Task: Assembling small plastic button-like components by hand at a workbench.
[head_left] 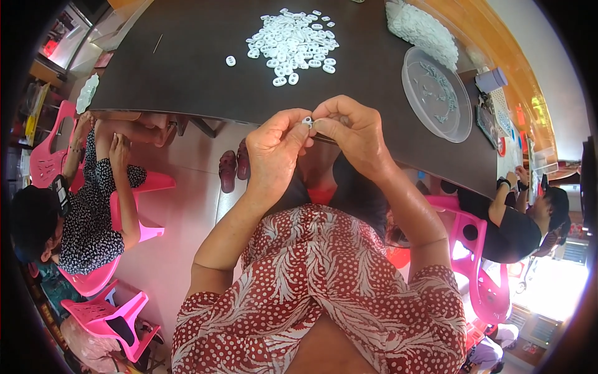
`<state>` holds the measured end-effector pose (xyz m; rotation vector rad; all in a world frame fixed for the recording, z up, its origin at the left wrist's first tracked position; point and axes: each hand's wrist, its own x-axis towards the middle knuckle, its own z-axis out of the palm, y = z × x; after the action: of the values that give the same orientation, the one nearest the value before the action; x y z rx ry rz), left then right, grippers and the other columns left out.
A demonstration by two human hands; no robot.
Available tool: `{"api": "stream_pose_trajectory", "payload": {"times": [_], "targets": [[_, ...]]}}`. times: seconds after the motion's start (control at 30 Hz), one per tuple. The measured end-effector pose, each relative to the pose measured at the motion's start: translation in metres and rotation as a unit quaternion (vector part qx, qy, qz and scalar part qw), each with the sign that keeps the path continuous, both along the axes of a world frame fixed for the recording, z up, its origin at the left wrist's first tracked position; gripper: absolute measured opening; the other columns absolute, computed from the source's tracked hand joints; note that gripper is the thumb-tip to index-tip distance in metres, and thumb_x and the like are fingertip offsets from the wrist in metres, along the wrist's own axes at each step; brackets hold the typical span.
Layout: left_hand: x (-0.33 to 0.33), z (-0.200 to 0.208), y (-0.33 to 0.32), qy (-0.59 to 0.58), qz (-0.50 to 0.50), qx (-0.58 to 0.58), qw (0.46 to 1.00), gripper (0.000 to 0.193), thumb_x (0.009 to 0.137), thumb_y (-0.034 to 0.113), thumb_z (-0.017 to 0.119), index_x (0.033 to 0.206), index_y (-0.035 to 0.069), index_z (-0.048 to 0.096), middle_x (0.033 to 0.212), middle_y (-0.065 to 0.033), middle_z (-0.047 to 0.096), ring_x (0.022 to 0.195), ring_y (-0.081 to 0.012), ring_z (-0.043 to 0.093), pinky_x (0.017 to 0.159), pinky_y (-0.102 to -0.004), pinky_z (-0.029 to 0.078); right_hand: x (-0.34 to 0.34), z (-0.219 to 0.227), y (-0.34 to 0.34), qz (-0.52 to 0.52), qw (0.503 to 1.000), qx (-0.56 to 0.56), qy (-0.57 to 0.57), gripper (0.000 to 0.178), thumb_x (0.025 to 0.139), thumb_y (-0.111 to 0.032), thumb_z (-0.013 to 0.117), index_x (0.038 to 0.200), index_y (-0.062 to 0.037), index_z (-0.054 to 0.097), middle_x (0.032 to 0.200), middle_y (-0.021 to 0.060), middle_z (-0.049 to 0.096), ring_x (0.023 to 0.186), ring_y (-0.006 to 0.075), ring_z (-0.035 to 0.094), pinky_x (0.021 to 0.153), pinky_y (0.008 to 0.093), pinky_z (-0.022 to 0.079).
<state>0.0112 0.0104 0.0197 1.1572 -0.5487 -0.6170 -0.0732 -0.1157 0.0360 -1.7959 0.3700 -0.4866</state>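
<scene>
Close to the table's near edge, my left hand [274,149] pinches a small white oval plastic piece [307,121] with dark holes between thumb and fingertips. My right hand [361,134] meets it from the other side, thumb and forefinger closed against the piece. Whether those right fingertips also grip some tiny part is hidden. Farther off lies a heap of similar white oval pieces [289,47], each with two holes. A single white oval piece [230,61] rests apart, left of the heap.
On the dark table [187,68], a round clear tray [406,81] holds small grey-green parts at right. Behind it sits a clear bag [423,31] of white pieces. A thin stick [157,43] lies far left. People sit on pink chairs [93,277] at both sides.
</scene>
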Motion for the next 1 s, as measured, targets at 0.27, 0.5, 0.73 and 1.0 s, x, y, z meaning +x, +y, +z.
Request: {"api": "stream_pose_trajectory", "payload": {"times": [0.27,0.5,0.73,1.0], "targets": [[-0.003,-0.002,0.001,-0.046,0.033,0.007,0.998,0.013,0.086,-0.002,0.056,0.097,-0.003,0.063,0.079,-0.0023,0.062,0.065,-0.0054,0.053,0.056,-0.0179,0.044,0.005,-0.008,0.01,-0.027,0.995,-0.095,-0.003,0.007,0.08,-0.004,0.057,0.084,0.0015,0.058,0.077,0.0135,0.057,0.07,0.0245,0.059,0.064,0.0339,0.047],[0.001,-0.003,0.002,-0.032,0.05,0.023,0.998,0.014,0.086,-0.003,0.055,0.098,-0.003,0.062,0.078,-0.0022,0.062,0.063,-0.0055,0.054,0.055,-0.018,0.044,0.011,-0.01,0.011,-0.019,0.996,-0.09,-0.009,0.008,0.081,-0.005,0.056,0.085,0.0018,0.057,0.078,0.014,0.057,0.071,0.0248,0.059,0.065,0.034,0.047],[0.006,-0.005,0.006,0.033,0.043,0.009,0.998,0.017,0.087,-0.001,0.055,0.102,-0.003,0.062,0.08,-0.0036,0.063,0.064,-0.0055,0.055,0.055,-0.0179,0.044,0.012,-0.007,0.013,-0.019,0.999,-0.039,-0.008,0.007,0.081,-0.005,0.056,0.083,0.0017,0.058,0.077,0.012,0.058,0.07,0.0216,0.058,0.064,0.0315,0.047],[0.004,-0.006,0.007,-0.002,0.05,0.015,0.999,0.014,0.086,-0.003,0.054,0.097,-0.003,0.062,0.077,-0.0017,0.061,0.063,-0.005,0.052,0.054,-0.0176,0.043,0.018,-0.007,0.015,0.001,0.997,-0.079,0.009,0.009,0.081,-0.007,0.052,0.079,0.0004,0.055,0.074,0.0119,0.056,0.07,0.0257,0.055,0.066,0.036,0.044]]}}
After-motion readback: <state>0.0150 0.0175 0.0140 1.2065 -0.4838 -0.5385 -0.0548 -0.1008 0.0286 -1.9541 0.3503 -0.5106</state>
